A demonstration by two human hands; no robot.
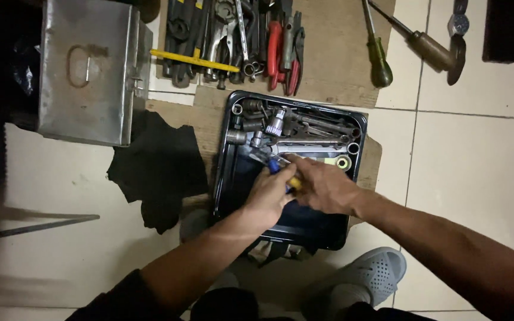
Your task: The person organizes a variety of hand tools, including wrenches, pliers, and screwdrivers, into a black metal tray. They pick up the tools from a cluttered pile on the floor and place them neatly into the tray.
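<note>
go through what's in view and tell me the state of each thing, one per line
metal toolbox: lid shut, handle lying flat
black tray: open, sockets and wrenches piled at its far end
blue and yellow tool: gripped between both hands
left hand: closed on the tool
right hand: closed on the tool
black cloth: crumpled on the floor
</note>
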